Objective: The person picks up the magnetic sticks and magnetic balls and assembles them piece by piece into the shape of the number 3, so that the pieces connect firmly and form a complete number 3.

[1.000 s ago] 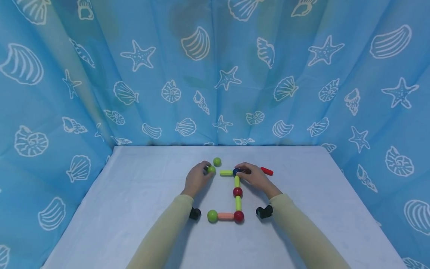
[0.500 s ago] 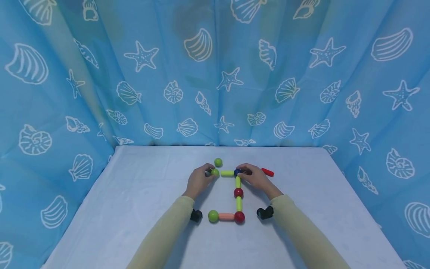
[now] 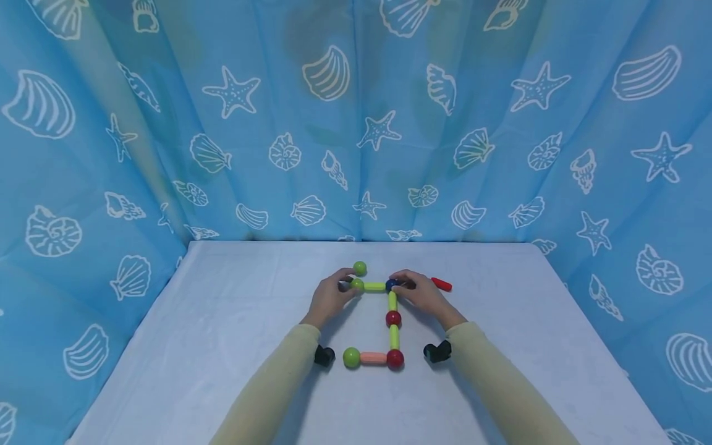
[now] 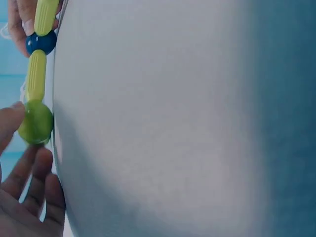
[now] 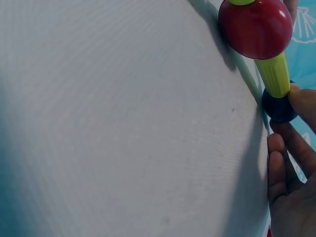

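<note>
My left hand [image 3: 328, 298] pinches a green ball [image 3: 357, 285] between thumb and fingers. The ball touches the left end of a yellow-green stick [image 3: 374, 287], whose right end meets a dark blue ball [image 3: 392, 285]. That blue ball is pinched by my right hand [image 3: 425, 295]. From it a chain runs toward me: a yellow-green stick [image 3: 392, 301], a red ball [image 3: 393, 318], another yellow-green stick [image 3: 394, 337] and a second red ball [image 3: 395, 359]. A pink stick [image 3: 373, 358] joins this last ball to a green ball [image 3: 351, 358] on the left.
A loose green ball [image 3: 360, 268] lies just behind my left fingers. One red stick [image 3: 442, 284] is on the white table [image 3: 233, 290] right of my right hand. Black wrist devices show by both sleeves. A blue shell-patterned curtain [image 3: 356, 123] stands behind the table.
My left hand has moved right with its green ball, closing the gap to the yellow-green stick. The right hand has stayed on the blue ball.
</note>
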`<action>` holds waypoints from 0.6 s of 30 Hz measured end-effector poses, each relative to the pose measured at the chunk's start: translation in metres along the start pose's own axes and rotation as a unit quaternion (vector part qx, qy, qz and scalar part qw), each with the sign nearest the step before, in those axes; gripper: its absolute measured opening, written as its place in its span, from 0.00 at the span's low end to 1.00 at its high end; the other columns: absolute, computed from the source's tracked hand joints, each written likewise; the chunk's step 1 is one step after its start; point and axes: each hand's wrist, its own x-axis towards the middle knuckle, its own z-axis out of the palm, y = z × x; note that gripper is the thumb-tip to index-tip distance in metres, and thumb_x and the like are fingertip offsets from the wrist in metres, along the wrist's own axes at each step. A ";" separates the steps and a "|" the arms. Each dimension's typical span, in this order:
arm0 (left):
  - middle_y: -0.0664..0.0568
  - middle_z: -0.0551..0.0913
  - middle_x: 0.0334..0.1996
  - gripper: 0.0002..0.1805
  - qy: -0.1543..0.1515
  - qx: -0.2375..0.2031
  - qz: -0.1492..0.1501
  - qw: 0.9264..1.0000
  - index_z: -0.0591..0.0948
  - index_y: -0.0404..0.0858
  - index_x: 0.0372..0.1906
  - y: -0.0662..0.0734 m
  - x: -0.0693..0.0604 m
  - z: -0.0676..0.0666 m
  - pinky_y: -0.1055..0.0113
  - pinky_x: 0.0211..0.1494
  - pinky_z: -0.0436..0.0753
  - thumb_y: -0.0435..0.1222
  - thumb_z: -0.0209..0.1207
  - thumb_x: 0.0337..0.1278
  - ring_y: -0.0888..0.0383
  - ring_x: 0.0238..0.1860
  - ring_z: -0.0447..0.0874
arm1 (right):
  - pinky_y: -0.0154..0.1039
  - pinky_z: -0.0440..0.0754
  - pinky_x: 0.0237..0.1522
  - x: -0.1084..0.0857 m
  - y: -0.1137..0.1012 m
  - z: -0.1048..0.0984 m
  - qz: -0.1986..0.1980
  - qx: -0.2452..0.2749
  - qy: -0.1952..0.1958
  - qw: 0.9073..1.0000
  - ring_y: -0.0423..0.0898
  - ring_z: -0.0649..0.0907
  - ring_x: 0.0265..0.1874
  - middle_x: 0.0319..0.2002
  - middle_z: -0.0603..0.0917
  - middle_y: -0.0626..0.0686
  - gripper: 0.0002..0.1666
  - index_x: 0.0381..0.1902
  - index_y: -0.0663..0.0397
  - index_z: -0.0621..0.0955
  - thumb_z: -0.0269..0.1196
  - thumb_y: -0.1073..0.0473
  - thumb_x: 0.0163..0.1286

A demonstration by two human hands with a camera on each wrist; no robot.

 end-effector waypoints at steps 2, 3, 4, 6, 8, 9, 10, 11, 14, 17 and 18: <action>0.53 0.84 0.55 0.24 -0.005 -0.025 0.007 1.000 0.80 0.52 0.63 -0.001 0.000 -0.001 0.57 0.54 0.80 0.40 0.68 0.63 0.56 0.49 0.82 | 0.50 0.79 0.59 0.000 0.000 0.000 0.001 0.000 -0.001 1.000 0.52 0.80 0.54 0.55 0.82 0.52 0.21 0.62 0.42 0.80 0.65 0.55 0.73; 0.53 0.84 0.55 0.23 -0.007 -0.034 0.012 0.999 0.81 0.51 0.62 -0.001 0.000 -0.002 0.57 0.55 0.80 0.40 0.68 0.63 0.55 0.49 0.82 | 0.49 0.79 0.59 0.000 0.000 0.000 0.001 0.001 0.000 1.000 0.52 0.80 0.55 0.55 0.82 0.52 0.21 0.62 0.42 0.80 0.65 0.55 0.73; 0.53 0.84 0.55 0.21 -0.009 -0.041 0.014 0.999 0.81 0.50 0.61 -0.002 0.000 -0.002 0.57 0.56 0.80 0.39 0.68 0.63 0.55 0.50 0.82 | 0.49 0.79 0.60 0.001 0.001 0.000 -0.001 0.000 -0.001 1.000 0.52 0.80 0.55 0.55 0.82 0.52 0.21 0.62 0.41 0.80 0.65 0.54 0.73; 0.55 0.84 0.55 0.19 -0.012 -0.047 0.013 0.999 0.83 0.50 0.59 -0.003 0.000 -0.002 0.57 0.57 0.79 0.39 0.67 0.64 0.56 0.51 0.82 | 0.50 0.79 0.60 0.000 0.001 0.000 -0.007 -0.002 -0.002 1.000 0.52 0.80 0.55 0.56 0.82 0.52 0.21 0.63 0.42 0.80 0.65 0.54 0.73; 0.56 0.84 0.55 0.17 -0.014 -0.048 0.009 0.999 0.84 0.51 0.58 -0.004 0.001 -0.002 0.57 0.59 0.79 0.39 0.67 0.65 0.56 0.52 0.81 | 0.50 0.79 0.60 0.000 0.001 0.000 -0.013 -0.003 -0.002 1.000 0.52 0.80 0.55 0.56 0.82 0.53 0.21 0.63 0.43 0.80 0.65 0.55 0.74; 0.56 0.84 0.56 0.16 -0.015 -0.047 0.006 0.999 0.84 0.51 0.57 -0.005 0.001 -0.002 0.57 0.59 0.78 0.40 0.66 0.65 0.56 0.53 0.81 | 0.50 0.79 0.60 0.000 0.001 0.000 -0.015 -0.004 -0.003 1.000 0.53 0.80 0.56 0.56 0.82 0.53 0.21 0.63 0.44 0.80 0.65 0.55 0.74; 0.57 0.84 0.56 0.16 -0.016 -0.046 0.002 0.999 0.84 0.52 0.57 -0.006 0.002 -0.002 0.57 0.60 0.78 0.40 0.66 0.66 0.56 0.54 0.81 | 0.51 0.79 0.60 -0.001 0.001 0.000 -0.016 -0.004 -0.003 1.000 0.53 0.80 0.56 0.56 0.82 0.53 0.21 0.63 0.44 0.80 0.65 0.55 0.74; 0.57 0.84 0.56 0.15 -0.017 -0.045 0.000 0.999 0.85 0.52 0.56 -0.007 0.002 -0.001 0.57 0.60 0.78 0.40 0.66 0.66 0.56 0.54 0.81 | 0.51 0.79 0.60 -0.001 0.001 0.000 -0.014 -0.004 -0.003 1.000 0.53 0.80 0.56 0.56 0.82 0.53 0.21 0.63 0.44 0.80 0.65 0.55 0.74; 0.55 0.84 0.56 0.15 -0.015 -0.051 0.001 0.999 0.85 0.52 0.56 -0.008 0.003 -0.001 0.57 0.60 0.78 0.39 0.65 0.67 0.55 0.54 0.81 | 0.50 0.78 0.60 -0.002 0.000 0.000 -0.006 -0.001 -0.003 1.000 0.53 0.79 0.56 0.56 0.82 0.53 0.21 0.63 0.43 0.80 0.65 0.55 0.74; 0.54 0.84 0.56 0.15 -0.012 -0.061 0.009 0.998 0.85 0.50 0.56 -0.008 0.003 -0.001 0.56 0.59 0.79 0.39 0.65 0.67 0.54 0.54 0.82 | 0.51 0.78 0.61 -0.002 -0.001 0.000 -0.001 0.002 0.000 1.000 0.53 0.79 0.56 0.57 0.82 0.53 0.21 0.63 0.42 0.80 0.65 0.55 0.74; 0.53 0.84 0.56 0.15 -0.012 -0.064 0.011 0.998 0.85 0.50 0.57 -0.008 0.003 -0.002 0.56 0.60 0.78 0.38 0.65 0.67 0.54 0.54 0.82 | 0.51 0.78 0.61 -0.002 -0.001 0.000 0.000 0.003 0.002 1.000 0.53 0.79 0.56 0.57 0.82 0.53 0.21 0.63 0.42 0.80 0.65 0.55 0.74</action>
